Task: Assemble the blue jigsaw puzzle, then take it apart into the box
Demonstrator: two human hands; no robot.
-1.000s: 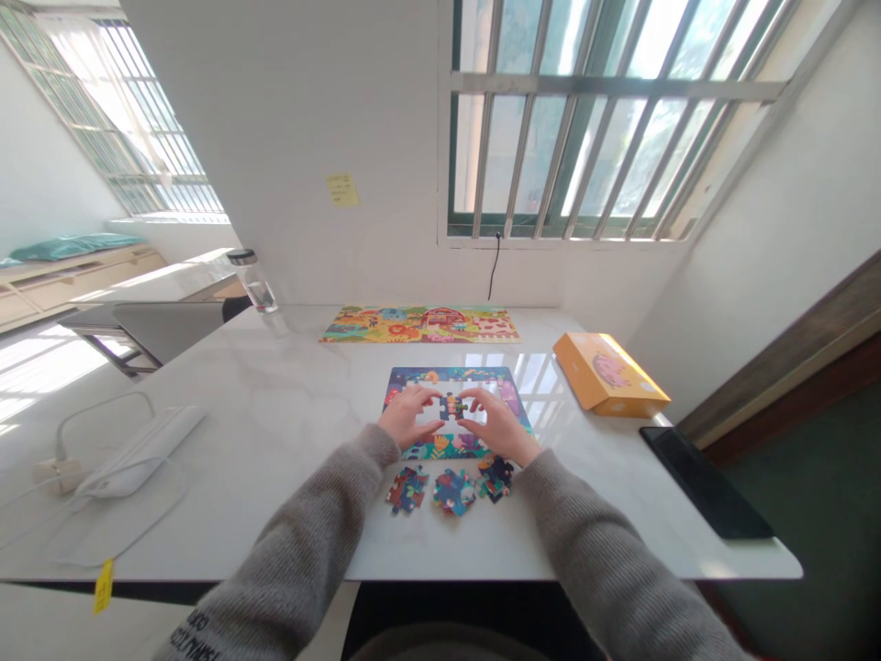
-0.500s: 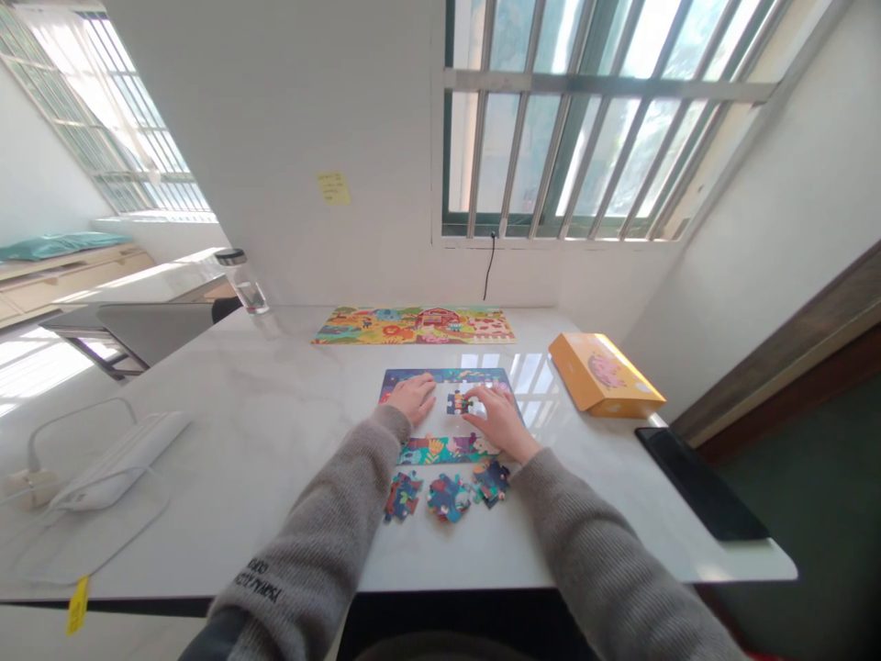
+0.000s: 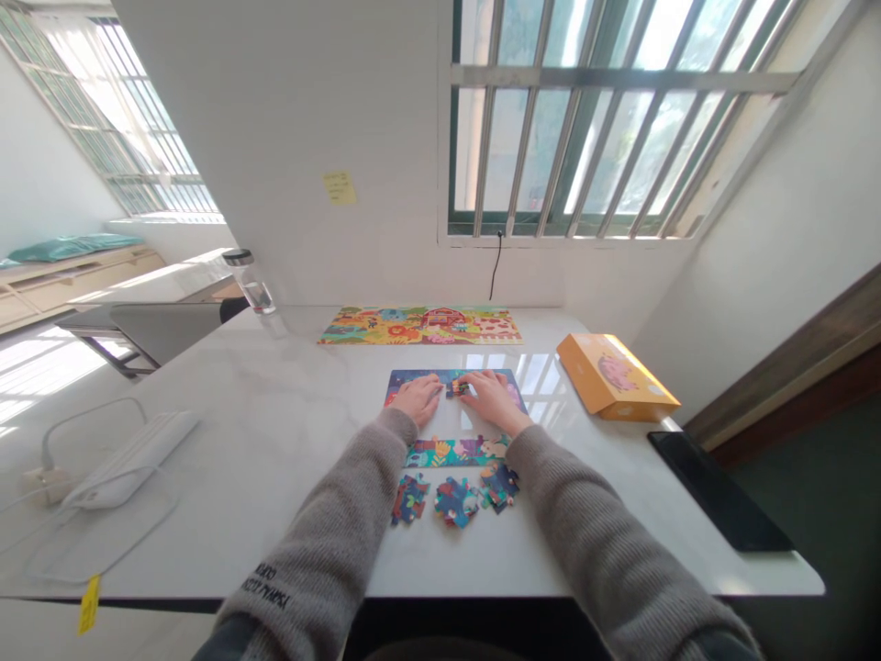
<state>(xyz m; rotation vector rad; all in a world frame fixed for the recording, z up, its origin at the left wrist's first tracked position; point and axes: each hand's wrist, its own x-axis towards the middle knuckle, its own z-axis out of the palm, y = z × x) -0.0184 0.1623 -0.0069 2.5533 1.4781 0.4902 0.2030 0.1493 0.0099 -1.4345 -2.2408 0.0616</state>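
"Head view: your grip?"

"My right hand (image 3: 491, 397) pinches a puzzle piece (image 3: 455, 389) at the puzzle board (image 3: 458, 452), toward the bench's (image 3: 289, 422) back edge. My left hand (image 3: 418, 399): can't tell."

"Why loose pieces (image 3: 455, 502) nearer the front edge?"

"Easy reach, probably."

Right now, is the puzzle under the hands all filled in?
No, the puzzle is unfinished: white shows in its middle, and loose pieces lie in front.

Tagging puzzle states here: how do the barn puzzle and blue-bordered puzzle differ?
The barn puzzle is a long, yellowish strip; the blue-bordered puzzle is shorter lengthwise. The barn puzzle's middle is filled; the blue-bordered puzzle's is mostly bare. Both lie flat on the table.
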